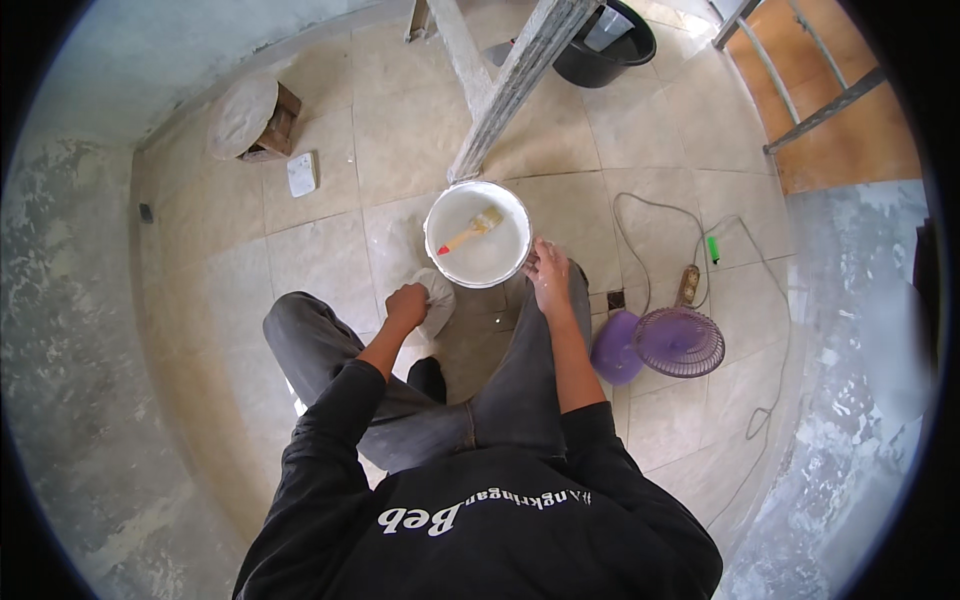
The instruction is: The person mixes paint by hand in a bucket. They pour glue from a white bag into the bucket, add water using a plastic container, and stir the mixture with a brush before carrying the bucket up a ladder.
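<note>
A white bucket stands on the floor in front of my knees. Inside it lies a paintbrush with a wooden handle, a red tip and pale bristles. My right hand is at the bucket's right rim, fingers bent against it and spotted with white. Closed in a fist, my left hand grips a crumpled whitish cloth or bag just below the bucket's left side; its exact kind is unclear.
A purple fan lies to the right, its cable looping over the tiles near a green object. A paint-stained wooden stand rises beyond the bucket. Farther off are a black tub, a small box and a white square piece.
</note>
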Available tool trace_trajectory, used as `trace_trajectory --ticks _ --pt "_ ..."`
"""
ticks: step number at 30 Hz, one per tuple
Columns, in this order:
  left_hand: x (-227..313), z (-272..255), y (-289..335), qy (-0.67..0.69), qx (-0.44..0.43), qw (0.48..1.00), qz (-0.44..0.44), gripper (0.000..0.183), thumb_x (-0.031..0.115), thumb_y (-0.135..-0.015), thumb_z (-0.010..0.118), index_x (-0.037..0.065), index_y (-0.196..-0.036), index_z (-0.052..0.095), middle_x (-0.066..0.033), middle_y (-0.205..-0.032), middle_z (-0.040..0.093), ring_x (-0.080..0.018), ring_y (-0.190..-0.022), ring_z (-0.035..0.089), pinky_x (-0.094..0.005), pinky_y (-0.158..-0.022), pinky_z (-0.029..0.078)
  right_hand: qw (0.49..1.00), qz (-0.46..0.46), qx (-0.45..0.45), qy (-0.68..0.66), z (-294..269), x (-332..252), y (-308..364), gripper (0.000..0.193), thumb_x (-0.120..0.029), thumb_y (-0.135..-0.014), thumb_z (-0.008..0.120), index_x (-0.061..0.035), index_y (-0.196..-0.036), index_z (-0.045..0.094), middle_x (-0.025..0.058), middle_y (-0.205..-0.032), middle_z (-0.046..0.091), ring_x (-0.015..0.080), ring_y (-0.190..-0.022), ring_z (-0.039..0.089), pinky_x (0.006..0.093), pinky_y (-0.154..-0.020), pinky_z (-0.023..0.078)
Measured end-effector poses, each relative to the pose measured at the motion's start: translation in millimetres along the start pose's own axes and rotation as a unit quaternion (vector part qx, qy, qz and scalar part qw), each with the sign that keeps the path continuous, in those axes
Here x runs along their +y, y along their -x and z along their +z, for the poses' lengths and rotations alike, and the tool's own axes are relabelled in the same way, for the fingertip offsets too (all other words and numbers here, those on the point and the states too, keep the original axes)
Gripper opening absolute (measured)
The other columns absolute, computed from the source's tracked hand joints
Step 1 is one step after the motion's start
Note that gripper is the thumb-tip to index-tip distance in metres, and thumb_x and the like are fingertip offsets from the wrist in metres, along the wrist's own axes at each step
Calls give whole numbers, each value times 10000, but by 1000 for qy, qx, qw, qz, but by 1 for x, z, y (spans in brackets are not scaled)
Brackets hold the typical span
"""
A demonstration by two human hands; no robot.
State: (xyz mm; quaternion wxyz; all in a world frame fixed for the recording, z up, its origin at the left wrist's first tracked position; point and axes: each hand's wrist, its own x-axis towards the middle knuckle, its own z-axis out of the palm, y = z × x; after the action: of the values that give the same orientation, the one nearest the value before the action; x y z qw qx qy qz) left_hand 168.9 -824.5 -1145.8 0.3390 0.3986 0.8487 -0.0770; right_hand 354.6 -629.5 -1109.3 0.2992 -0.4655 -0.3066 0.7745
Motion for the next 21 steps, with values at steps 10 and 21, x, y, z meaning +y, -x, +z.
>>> trace_trajectory --ticks 10,21 --pt "-10 -3 -1 51 12 998 -19 190 131 -736 624 76 -915 657 -164 -970 649 -319 -919 634 -422 -754 517 999 -35 -11 12 3 9 1 336 -349 -884 562 -44 -1027 553 15 -824 574 109 -746 554 285 -693 479" --pt "9 -69 -20 548 188 814 19 355 266 -863 535 -3 -1094 524 -224 -890 643 -307 -645 656 -370 -613 517 996 -69 53 24 -16 -26 -45 241 -264 -850 631 -63 -959 554 -4 -740 544 80 -609 515 211 -539 419"
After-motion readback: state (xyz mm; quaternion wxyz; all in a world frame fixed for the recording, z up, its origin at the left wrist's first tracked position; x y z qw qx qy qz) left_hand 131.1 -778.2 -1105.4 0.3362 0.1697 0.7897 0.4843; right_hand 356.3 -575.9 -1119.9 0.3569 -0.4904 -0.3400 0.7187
